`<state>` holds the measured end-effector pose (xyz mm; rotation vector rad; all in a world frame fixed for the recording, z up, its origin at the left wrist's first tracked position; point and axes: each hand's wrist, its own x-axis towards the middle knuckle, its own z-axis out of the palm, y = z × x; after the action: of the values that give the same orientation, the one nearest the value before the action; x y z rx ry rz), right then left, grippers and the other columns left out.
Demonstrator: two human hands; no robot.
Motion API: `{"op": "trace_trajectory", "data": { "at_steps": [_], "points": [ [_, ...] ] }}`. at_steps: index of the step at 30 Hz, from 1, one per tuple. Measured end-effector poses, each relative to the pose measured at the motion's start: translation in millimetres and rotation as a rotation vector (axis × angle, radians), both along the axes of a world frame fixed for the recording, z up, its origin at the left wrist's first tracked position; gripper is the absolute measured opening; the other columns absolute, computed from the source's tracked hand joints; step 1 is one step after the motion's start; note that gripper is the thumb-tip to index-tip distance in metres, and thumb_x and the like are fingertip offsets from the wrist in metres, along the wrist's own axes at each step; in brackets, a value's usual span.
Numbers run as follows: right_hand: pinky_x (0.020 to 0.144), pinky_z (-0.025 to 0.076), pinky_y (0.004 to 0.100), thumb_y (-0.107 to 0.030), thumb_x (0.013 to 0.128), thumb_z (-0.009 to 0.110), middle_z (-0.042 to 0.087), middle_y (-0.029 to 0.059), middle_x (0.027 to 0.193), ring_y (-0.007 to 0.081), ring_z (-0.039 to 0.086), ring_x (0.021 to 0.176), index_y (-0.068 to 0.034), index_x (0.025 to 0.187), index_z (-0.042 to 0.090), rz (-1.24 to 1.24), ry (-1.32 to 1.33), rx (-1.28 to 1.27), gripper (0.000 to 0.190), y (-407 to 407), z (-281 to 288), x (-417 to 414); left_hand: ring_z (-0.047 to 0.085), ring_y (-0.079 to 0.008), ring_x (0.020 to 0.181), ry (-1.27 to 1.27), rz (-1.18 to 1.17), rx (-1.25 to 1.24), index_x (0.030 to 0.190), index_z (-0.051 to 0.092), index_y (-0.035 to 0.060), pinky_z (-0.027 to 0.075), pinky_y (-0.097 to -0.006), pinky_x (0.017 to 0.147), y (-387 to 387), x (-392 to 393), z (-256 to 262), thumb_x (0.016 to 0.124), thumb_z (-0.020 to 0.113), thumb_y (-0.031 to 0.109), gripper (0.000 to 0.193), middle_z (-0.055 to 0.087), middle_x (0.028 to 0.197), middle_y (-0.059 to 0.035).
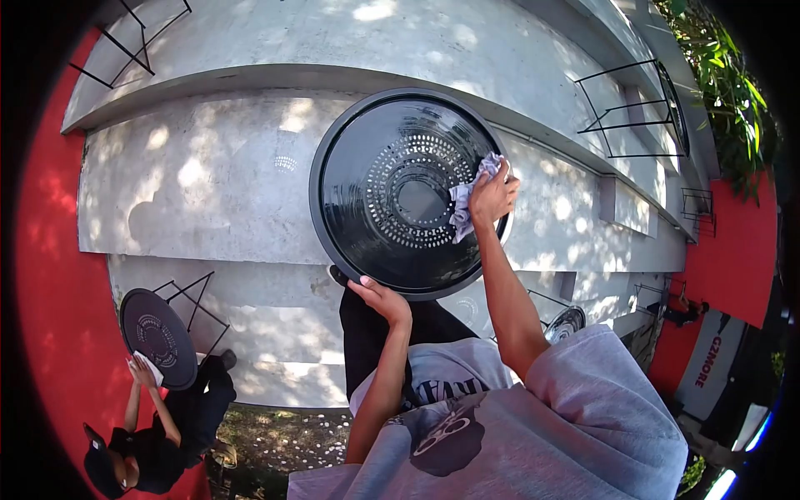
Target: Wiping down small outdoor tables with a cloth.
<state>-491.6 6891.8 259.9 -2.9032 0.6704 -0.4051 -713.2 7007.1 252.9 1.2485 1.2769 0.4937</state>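
Observation:
A round black metal tabletop (350, 187), with rings of small punched holes and a raised rim, is in front of me. My left hand (381, 300) holds its near rim, fingers underneath. My right hand (494, 197) grips a crumpled pale cloth (461, 209) at the tabletop's right side; the cloth rests on the perforated surface and reaches the rim. Light shines through the holes onto the concrete on the left. The tabletop's underside is hidden.
Wide concrete steps (206, 181) surround me, edged by red flooring (56, 262). At lower left a person (150, 450) touches another round black table (181, 350) with a white cloth. A wire-legged table (672, 106) stands upper right, beside leafy plants (731, 81).

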Motion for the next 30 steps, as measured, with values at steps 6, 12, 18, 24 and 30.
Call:
{"op": "trace_trajectory", "data": {
  "at_steps": [6,12,18,24,30],
  "points": [
    [0.09,0.042,0.0522,-0.025,0.091,0.063,0.042,0.0186,0.129,0.0392,0.049,0.114,-0.025,0.142,0.042,-0.24,0.06,0.074,0.055,7.6,-1.3,-81.8,0.058,-0.037,0.113,0.038,0.03,0.05,0.142,0.033,-0.0081,0.044,-0.0425,0.096,1.5,0.1,-6.2,0.11,0.031,0.036,0.055,0.054,0.129,-0.0298],
    [0.088,0.042,0.0478,-0.028,0.083,0.066,0.045,0.0239,0.125,0.0397,0.049,0.111,-0.012,0.128,0.052,-0.416,-0.04,-0.099,0.05,18.3,-28.3,10.8,0.058,-0.0377,0.109,0.068,0.017,0.031,0.138,0.034,-0.0062,0.044,-0.0446,0.094,-0.1,7.8,2.7,0.11,0.031,0.036,0.051,0.055,0.123,-0.0303],
    [0.085,0.045,0.0437,-0.034,0.075,0.069,0.052,0.02,0.115,0.0349,0.053,0.106,-0.008,0.104,0.065,-0.207,-0.011,-0.112,0.039,100.3,-18.0,103.7,0.055,-0.0352,0.113,0.021,0.022,0.073,0.135,0.035,-0.0078,0.041,-0.0415,0.099,1.0,4.7,-8.0,0.11,0.031,0.031,0.046,0.053,0.126,-0.0289],
    [0.099,0.036,0.0525,-0.021,0.082,0.063,0.045,0.0193,0.135,0.0364,0.044,0.123,-0.008,0.128,0.058,0.839,0.064,0.072,0.048,163.7,3.4,65.0,0.055,-0.0409,0.115,0.038,-0.032,0.155,0.138,0.033,-0.0104,0.041,-0.0436,0.1,-0.6,5.2,-17.8,0.109,0.034,0.025,0.045,0.053,0.128,-0.0337],
    [0.111,0.031,0.0572,-0.021,0.081,0.065,0.051,0.0117,0.135,0.0292,0.048,0.125,-0.012,0.128,0.06,1.82,0.14,0.135,0.049,136.5,26.3,-50.9,0.049,-0.0286,0.118,-0.022,0.126,0.213,0.135,0.04,-0.0082,0.037,-0.0399,0.106,-0.2,-0.3,-40.4,0.11,0.028,0.041,0.056,0.049,0.134,-0.0232]
  ]
}}
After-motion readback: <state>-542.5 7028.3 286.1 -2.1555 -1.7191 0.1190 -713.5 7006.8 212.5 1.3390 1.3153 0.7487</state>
